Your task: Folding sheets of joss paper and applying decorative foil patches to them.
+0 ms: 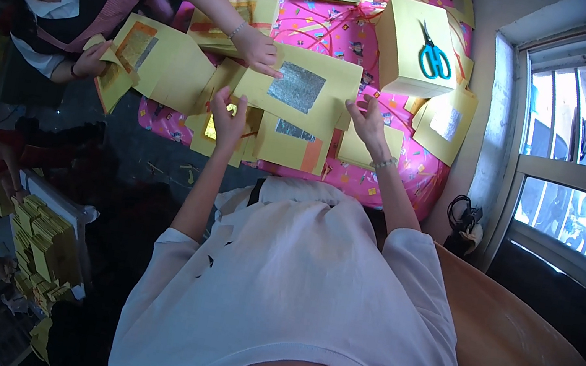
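Observation:
A large yellow paper sheet (pixel 257 92) with a silver foil square (pixel 298 88) lies across the top of a pile of papers. Below its left corner is my left hand (pixel 229 123), thumb and fingers apart. My right hand (pixel 368 126), a bracelet on its wrist, is at the sheet's right edge with fingers spread; whether they touch the paper is unclear. A co-worker's hand (pixel 257 51) reaches in from the upper left, one finger on the foil. Under the sheet, another yellow sheet (pixel 271 150) shows silver foil and an orange strip.
Blue-handled scissors (pixel 435 62) lie on a tall yellow paper stack (pixel 402 38). Pink patterned cloth (pixel 418 174) covers the table. The co-worker's other hand (pixel 90 58) holds folded yellow paper (pixel 115 85). A barred window (pixel 574 172) is at right; more yellow bundles (pixel 43 238) are at lower left.

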